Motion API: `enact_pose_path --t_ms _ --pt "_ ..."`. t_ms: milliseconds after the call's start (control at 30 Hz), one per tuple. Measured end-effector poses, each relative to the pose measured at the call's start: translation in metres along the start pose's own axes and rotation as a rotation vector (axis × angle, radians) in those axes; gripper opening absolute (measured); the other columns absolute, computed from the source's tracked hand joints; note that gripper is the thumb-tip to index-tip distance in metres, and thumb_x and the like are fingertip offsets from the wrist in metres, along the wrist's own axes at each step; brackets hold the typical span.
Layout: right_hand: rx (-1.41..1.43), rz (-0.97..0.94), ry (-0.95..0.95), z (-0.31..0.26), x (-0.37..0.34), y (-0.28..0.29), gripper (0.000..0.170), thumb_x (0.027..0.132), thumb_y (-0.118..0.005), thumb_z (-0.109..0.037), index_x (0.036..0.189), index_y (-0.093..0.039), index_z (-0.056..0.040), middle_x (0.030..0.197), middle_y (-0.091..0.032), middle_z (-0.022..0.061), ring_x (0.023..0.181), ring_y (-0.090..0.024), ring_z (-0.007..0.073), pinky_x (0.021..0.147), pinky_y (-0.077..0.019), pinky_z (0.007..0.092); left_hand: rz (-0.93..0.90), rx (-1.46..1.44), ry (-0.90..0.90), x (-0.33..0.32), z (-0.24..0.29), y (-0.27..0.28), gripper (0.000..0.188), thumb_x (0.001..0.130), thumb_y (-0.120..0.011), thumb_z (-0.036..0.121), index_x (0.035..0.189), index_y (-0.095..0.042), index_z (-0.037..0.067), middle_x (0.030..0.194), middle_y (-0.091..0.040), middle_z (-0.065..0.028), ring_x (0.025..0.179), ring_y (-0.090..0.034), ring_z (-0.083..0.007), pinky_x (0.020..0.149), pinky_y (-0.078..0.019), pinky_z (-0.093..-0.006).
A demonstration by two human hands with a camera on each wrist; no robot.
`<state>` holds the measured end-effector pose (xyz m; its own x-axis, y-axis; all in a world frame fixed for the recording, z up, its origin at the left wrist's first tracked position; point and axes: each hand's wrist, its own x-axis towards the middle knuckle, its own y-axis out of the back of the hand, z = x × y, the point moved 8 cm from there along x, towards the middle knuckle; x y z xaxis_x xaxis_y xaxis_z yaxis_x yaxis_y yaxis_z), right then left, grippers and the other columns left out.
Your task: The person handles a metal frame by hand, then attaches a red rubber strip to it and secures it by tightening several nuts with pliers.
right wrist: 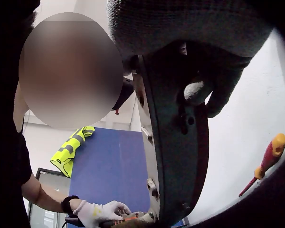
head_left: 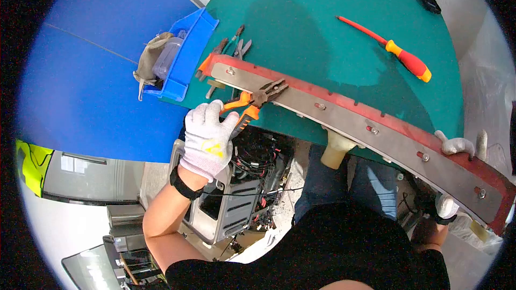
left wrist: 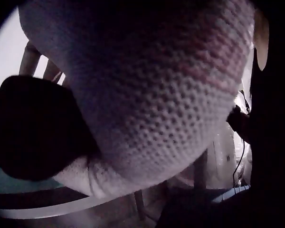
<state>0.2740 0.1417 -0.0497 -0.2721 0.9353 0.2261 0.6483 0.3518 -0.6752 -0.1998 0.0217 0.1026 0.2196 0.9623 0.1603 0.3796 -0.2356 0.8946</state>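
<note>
My left hand (head_left: pixel 207 137), in a white knit glove, grips a pair of combination pliers (head_left: pixel 260 96) with orange and black handles. Their dark metal jaws overlap the near left part of a long metal strip (head_left: pixel 344 115). This strip has a red border (head_left: pixel 322 95) and a row of bolts in slots, and lies slantwise over the table's front edge. At its right end my gloved right hand (head_left: pixel 458 145) holds it, fingers hooked over the far edge, the rest partly hidden beneath. In the left wrist view the glove (left wrist: pixel 156 104) fills most of the picture.
On the green table (head_left: pixel 290 37) lies a red and yellow screwdriver (head_left: pixel 400 53). Behind the strip's left end are cutters (head_left: pixel 243 48) and other hand tools. A blue bin (head_left: pixel 185 48) with a cloth pouch stands left. Below sits an open case with wiring (head_left: pixel 242 204).
</note>
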Motion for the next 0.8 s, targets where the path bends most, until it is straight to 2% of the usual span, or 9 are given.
enact_pose_path --t_ms 100,167,367,500,600,667,700,767,800 --pt "0.029 -0.196 -0.058 0.005 -0.002 -0.015 0.103 0.071 -0.087 -0.029 0.149 -0.025 -0.0023 0.123 -0.054 0.0143 0.127 -0.049 0.0314 0.119 -0.0241 0.0497 0.000 -0.020 -0.021 -0.002 0.001 -0.002 0.043 0.068 -0.066 0.008 0.110 -0.064 0.011 0.112 -0.053 -0.0161 0.099 -0.053 -0.0354 0.080 -0.0416 -0.0462" --pt "-0.311 -0.217 0.264 -0.014 -0.005 -0.051 0.117 0.067 -0.090 -0.032 0.153 -0.015 -0.0034 0.122 -0.054 0.0140 0.127 -0.049 0.0324 0.120 -0.0225 0.0515 -0.010 -0.018 -0.010 -0.002 0.002 -0.005 0.041 0.069 -0.065 0.008 0.110 -0.064 0.009 0.111 -0.053 -0.0159 0.098 -0.053 -0.0347 0.079 -0.0422 -0.0450" --pt "-0.262 -0.202 0.052 -0.007 -0.004 -0.009 0.114 0.075 -0.085 -0.029 0.155 -0.008 -0.0065 0.121 -0.054 0.0132 0.123 -0.051 0.0330 0.118 -0.0253 0.0540 0.047 -0.015 -0.020 -0.007 0.001 -0.023 0.040 0.074 -0.062 0.006 0.113 -0.062 0.004 0.111 -0.054 -0.0154 0.099 -0.054 -0.0341 0.078 -0.0445 -0.0435" --pt "-0.364 -0.337 0.279 -0.014 -0.001 -0.113 0.092 0.086 -0.075 -0.028 0.155 -0.018 -0.0083 0.128 -0.055 0.0131 0.122 -0.053 0.0284 0.119 -0.0264 0.0471 0.033 -0.046 -0.016 -0.009 0.000 -0.030 0.039 0.078 -0.061 0.008 0.117 -0.061 0.005 0.114 -0.055 -0.0153 0.102 -0.054 -0.0349 0.081 -0.0462 -0.0445" --pt "-0.436 0.009 0.538 -0.027 -0.011 -0.112 0.079 0.094 -0.064 -0.033 0.156 -0.021 -0.0089 0.101 -0.063 0.0141 0.098 -0.062 0.0307 0.108 -0.0350 0.0660 0.023 -0.008 0.020 -0.010 0.001 -0.037 0.035 0.081 -0.060 0.010 0.116 -0.061 0.006 0.116 -0.055 -0.0154 0.104 -0.054 -0.0349 0.082 -0.0468 -0.0440" --pt "-0.323 0.375 -0.058 -0.009 -0.024 -0.017 0.116 0.070 -0.086 -0.045 0.156 -0.018 -0.0072 0.111 -0.060 0.0134 0.104 -0.061 0.0303 0.108 -0.0364 0.0638 0.025 -0.003 0.036 -0.010 0.002 -0.042 0.034 0.082 -0.059 0.011 0.116 -0.061 0.006 0.116 -0.055 -0.0151 0.105 -0.054 -0.0345 0.083 -0.0466 -0.0445" --pt "-0.328 0.371 -0.057 -0.004 -0.018 -0.030 0.116 0.070 -0.086 -0.045 0.156 -0.018 -0.0072 0.111 -0.060 0.0134 0.104 -0.061 0.0303 0.108 -0.0364 0.0638 0.023 0.004 0.047 -0.010 0.002 -0.044 0.032 0.084 -0.059 0.012 0.115 -0.062 0.007 0.116 -0.055 -0.0149 0.105 -0.054 -0.0341 0.084 -0.0464 -0.0450" --pt "-0.525 -0.170 0.516 -0.020 -0.006 -0.125 0.113 0.072 -0.085 -0.043 0.156 -0.018 -0.0091 0.113 -0.059 0.0141 0.105 -0.061 0.0300 0.108 -0.0364 0.0634 0.048 -0.017 0.055 -0.010 0.002 -0.039 0.032 0.082 -0.060 0.012 0.114 -0.063 0.008 0.115 -0.055 -0.0152 0.106 -0.054 -0.0350 0.085 -0.0458 -0.0471" --pt "-0.529 -0.171 0.518 -0.022 -0.003 -0.133 0.113 0.072 -0.085 -0.043 0.156 -0.018 -0.0091 0.113 -0.059 0.0141 0.105 -0.061 0.0300 0.108 -0.0364 0.0634 0.068 -0.036 0.059 -0.010 0.002 -0.037 0.031 0.081 -0.061 0.012 0.112 -0.064 0.010 0.115 -0.055 -0.0155 0.106 -0.053 -0.0358 0.087 -0.0452 -0.0491"
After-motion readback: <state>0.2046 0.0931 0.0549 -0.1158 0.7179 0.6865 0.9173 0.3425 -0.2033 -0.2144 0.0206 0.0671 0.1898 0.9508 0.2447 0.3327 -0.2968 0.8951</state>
